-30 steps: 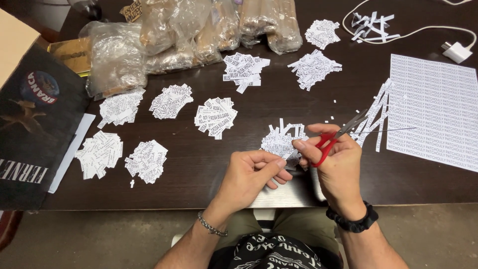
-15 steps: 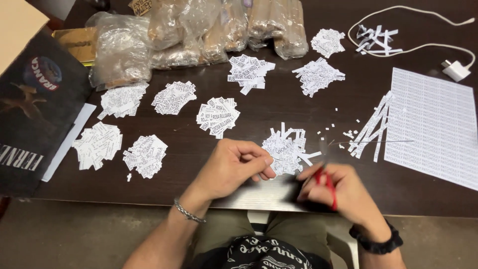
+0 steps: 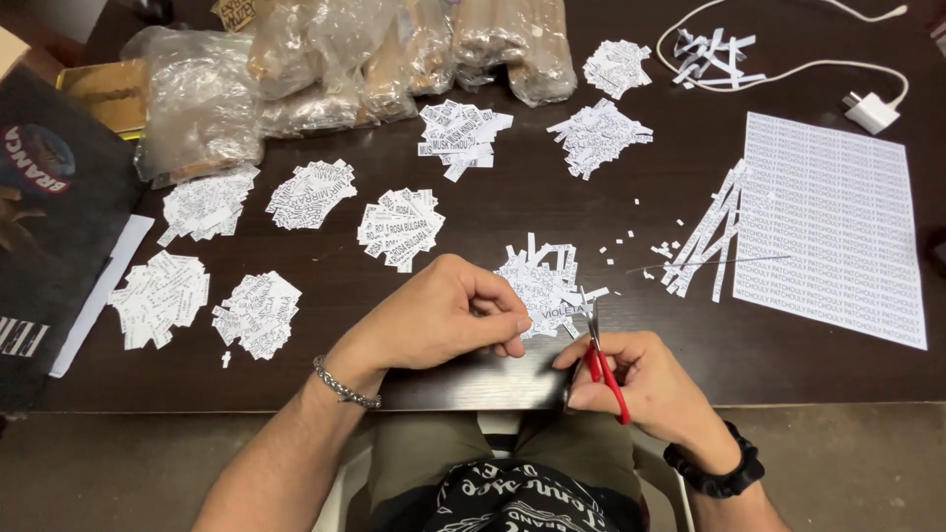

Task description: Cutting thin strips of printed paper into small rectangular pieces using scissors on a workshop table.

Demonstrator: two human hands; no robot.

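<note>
Head view: the right hand [image 3: 645,384] grips red-handled scissors [image 3: 597,357], fingers closed through the loops, blades up. The left hand [image 3: 440,317] pinches a paper strip [image 3: 552,317] at the tabletop [image 3: 493,222] edge, snipping labels onto a pile [image 3: 540,279]; next cut needs the strip fed forward. Clear bags [image 3: 325,59] hold brownish contents
</note>
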